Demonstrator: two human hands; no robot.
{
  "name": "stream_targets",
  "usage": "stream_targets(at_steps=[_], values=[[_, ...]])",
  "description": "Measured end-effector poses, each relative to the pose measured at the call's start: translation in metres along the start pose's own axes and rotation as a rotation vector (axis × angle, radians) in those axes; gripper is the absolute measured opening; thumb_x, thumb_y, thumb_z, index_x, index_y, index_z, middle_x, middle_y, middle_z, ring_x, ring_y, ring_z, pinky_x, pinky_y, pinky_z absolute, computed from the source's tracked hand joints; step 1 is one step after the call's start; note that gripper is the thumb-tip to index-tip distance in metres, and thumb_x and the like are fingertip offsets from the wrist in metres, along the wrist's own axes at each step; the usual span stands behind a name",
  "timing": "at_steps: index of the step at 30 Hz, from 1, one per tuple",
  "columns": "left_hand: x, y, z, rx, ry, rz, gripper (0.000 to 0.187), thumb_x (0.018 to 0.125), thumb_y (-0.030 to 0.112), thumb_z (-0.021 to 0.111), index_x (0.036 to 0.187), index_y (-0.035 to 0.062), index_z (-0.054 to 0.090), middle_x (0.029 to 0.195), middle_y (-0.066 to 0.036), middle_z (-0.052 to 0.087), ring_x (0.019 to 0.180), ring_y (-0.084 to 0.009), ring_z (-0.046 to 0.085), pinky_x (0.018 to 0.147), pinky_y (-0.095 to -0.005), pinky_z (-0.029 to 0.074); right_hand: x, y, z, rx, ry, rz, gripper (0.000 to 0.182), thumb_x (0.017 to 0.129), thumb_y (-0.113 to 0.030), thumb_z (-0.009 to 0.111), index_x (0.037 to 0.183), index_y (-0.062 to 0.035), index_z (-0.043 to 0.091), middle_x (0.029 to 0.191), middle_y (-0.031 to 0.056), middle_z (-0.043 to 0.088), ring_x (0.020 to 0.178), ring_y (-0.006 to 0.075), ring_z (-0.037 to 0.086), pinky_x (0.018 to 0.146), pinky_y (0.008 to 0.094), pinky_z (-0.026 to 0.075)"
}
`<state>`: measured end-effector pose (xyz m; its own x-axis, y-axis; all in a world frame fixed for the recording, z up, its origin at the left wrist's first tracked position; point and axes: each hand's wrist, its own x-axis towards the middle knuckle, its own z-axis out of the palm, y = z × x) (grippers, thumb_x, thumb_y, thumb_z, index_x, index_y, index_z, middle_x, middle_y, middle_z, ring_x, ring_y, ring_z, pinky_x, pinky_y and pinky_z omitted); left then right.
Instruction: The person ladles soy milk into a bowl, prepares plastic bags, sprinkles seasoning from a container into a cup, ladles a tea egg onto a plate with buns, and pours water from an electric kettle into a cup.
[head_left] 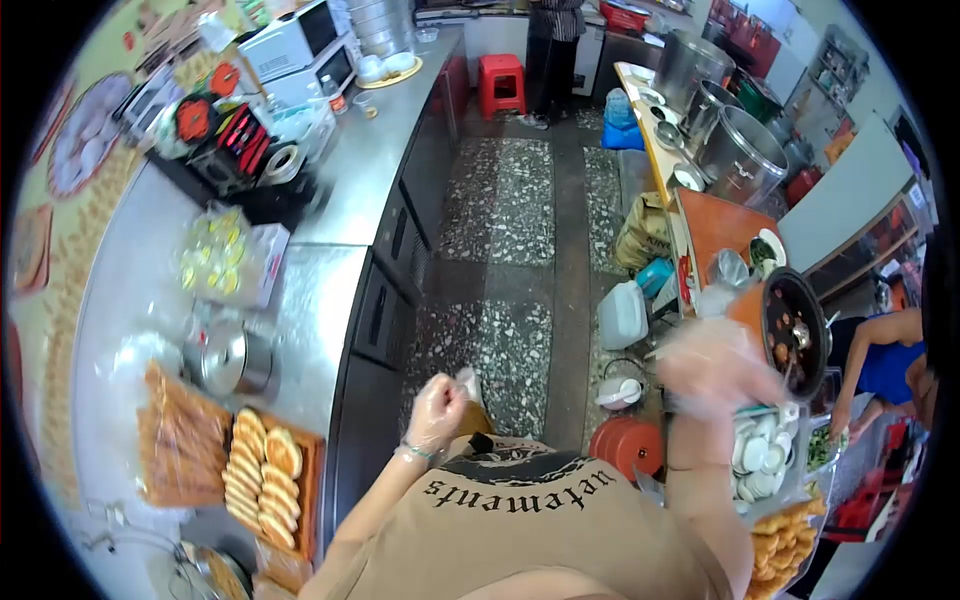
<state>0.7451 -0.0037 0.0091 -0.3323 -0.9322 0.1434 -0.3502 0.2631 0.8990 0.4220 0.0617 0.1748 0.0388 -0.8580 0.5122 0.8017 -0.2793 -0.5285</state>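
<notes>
My left hand, in a clear plastic glove, is curled into a fist in front of my shirt, over the floor. Nothing shows in it. My right hand is smeared by motion on the right side, beside a dark pot of brown liquid with pieces and a ladle in it. Its fingers cannot be made out. Just below that hand stands a tray of white pieces. Golden fried pieces lie nearer to me.
On the left steel counter are sliced breads on a wooden tray, a bagged brown stack and a metal pot. Large steel pots stand at right. A red stool and people are nearby.
</notes>
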Motion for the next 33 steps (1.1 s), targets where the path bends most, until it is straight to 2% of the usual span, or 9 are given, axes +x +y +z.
stream_targets(at_steps=[1,3,5,9,14,18,23,29,33], values=[[0.025,-0.025,-0.003,0.005,0.053,-0.014,0.021,0.087,0.006,0.057,0.071,0.0035,0.044,0.067,-0.003,0.047,0.061,-0.0122,0.045,0.055,-0.0268,0.039,0.033,0.033,-0.042,-0.221,-0.109,0.283,0.036,0.087,-0.037,0.062,0.092,-0.0016,0.065,0.064,-0.0013,0.053,0.050,0.0060,0.043,0.045,0.0216,0.034],[0.083,-0.057,-0.013,-0.130,0.061,-0.175,0.021,0.091,0.007,0.054,0.074,0.0049,0.043,0.069,0.000,0.048,0.061,-0.0090,0.044,0.055,-0.0249,0.039,0.073,0.103,-0.090,-0.160,0.046,0.717,0.038,0.093,-0.033,0.056,0.110,0.0003,0.061,0.074,-0.0015,0.056,0.061,0.0040,0.046,0.052,0.0186,0.037],[0.148,-0.107,-0.014,-0.176,0.016,-0.279,0.020,0.094,0.009,0.053,0.076,0.0077,0.043,0.071,0.001,0.050,0.059,-0.0056,0.042,0.054,-0.0223,0.038,0.092,0.164,-0.152,-0.328,0.123,0.976,0.032,0.096,-0.029,0.054,0.113,-0.0029,0.060,0.076,-0.0021,0.057,0.064,0.0030,0.047,0.054,0.0182,0.039],[0.306,-0.108,0.008,-0.126,-0.319,-0.367,0.018,0.095,0.016,0.054,0.081,0.0070,0.047,0.078,-0.001,0.055,0.064,-0.0060,0.045,0.058,-0.0211,0.039,0.119,0.229,-0.258,-0.519,0.505,0.885,0.026,0.097,-0.030,0.052,0.107,-0.0071,0.061,0.076,-0.0023,0.057,0.063,0.0040,0.050,0.057,0.0204,0.044],[0.476,-0.105,0.087,-0.334,-0.669,-0.265,0.016,0.093,0.009,0.054,0.080,0.0068,0.045,0.081,-0.001,0.054,0.068,-0.0066,0.045,0.061,-0.0215,0.041,0.166,0.187,-0.369,-0.796,0.792,0.894,0.030,0.094,-0.033,0.055,0.105,-0.0062,0.062,0.078,0.0018,0.064,0.070,0.0094,0.060,0.065,0.0261,0.050],[0.586,-0.090,0.163,-0.214,-0.730,-0.106,0.012,0.095,0.010,0.053,0.085,0.0032,0.052,0.087,-0.004,0.059,0.069,-0.0069,0.048,0.063,-0.0213,0.042,0.175,0.147,-0.472,-0.885,0.948,0.875,0.028,0.092,-0.032,0.055,0.101,-0.0071,0.065,0.083,0.0059,0.068,0.080,0.0159,0.065,0.076,0.0319,0.050],[0.697,-0.063,0.232,-0.178,-0.798,-0.207,0.009,0.095,0.011,0.051,0.089,0.0048,0.052,0.092,-0.004,0.059,0.069,-0.0060,0.049,0.066,-0.0213,0.043,0.225,0.091,-0.583,-0.976,1.085,0.922,0.030,0.088,-0.034,0.054,0.100,-0.0088,0.066,0.092,0.0104,0.068,0.088,0.0234,0.065,0.083,0.0358,0.048],[0.831,-0.072,0.314,-0.072,-1.018,-0.269,0.013,0.097,0.016,0.048,0.102,0.0054,0.053,0.093,-0.003,0.058,0.069,-0.0066,0.050,0.066,-0.0221,0.043,0.282,0.051,-0.637,-0.902,1.464,0.745,0.030,0.085,-0.033,0.054,0.100,-0.0103,0.067,0.098,0.0113,0.067,0.096,0.0283,0.062,0.087,0.0362,0.047],[0.892,-0.079,0.390,0.100,-1.351,-0.193,0.036,0.098,0.018,0.048,0.130,0.0047,0.039,0.104,-0.007,0.056,0.074,-0.0098,0.053,0.069,-0.0248,0.046,0.266,0.074,-0.635,-1.019,1.873,0.686,0.032,0.085,-0.033,0.056,0.101,-0.0080,0.067,0.097,0.0152,0.067,0.095,0.0312,0.063,0.086,0.0393,0.047]])
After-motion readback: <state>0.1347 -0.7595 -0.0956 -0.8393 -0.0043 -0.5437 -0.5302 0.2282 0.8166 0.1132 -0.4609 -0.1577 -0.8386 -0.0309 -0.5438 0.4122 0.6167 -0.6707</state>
